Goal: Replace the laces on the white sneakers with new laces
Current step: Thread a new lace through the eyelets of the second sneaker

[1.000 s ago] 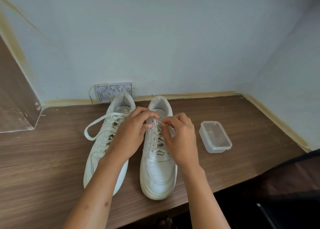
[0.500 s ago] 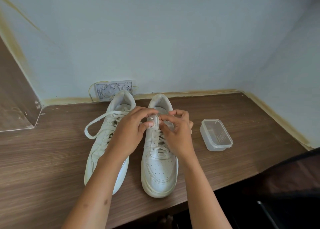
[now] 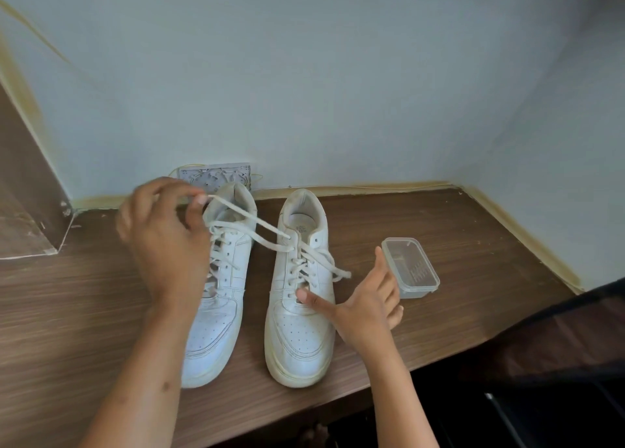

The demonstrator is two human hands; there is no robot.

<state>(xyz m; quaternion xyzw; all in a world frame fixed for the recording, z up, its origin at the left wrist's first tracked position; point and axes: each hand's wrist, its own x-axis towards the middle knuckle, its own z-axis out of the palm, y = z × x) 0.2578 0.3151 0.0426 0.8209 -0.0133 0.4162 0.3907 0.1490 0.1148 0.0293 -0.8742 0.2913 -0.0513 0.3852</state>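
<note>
Two white sneakers stand side by side on the wooden desk [image 3: 439,312], toes toward me. My left hand [image 3: 162,238] is raised over the left sneaker [image 3: 220,298] and pinches one end of a white lace [image 3: 250,221]. That lace runs taut from my fingers to the top eyelets of the right sneaker [image 3: 301,312]. My right hand [image 3: 365,305] lies open beside the right sneaker, its thumb touching the lower laces. The lace's other end hangs loose over that shoe's right side.
A small clear plastic container [image 3: 411,266] sits on the desk right of the shoes. A grey socket plate [image 3: 216,175] is on the wall behind the left sneaker. A wooden side panel [image 3: 23,194] closes the left. The desk's front edge drops off near me.
Both hands were pinching at the top of the right sneaker's lacing. Now my left hand has pulled a lace end up and to the left, and my right hand has let go and dropped beside the shoe.
</note>
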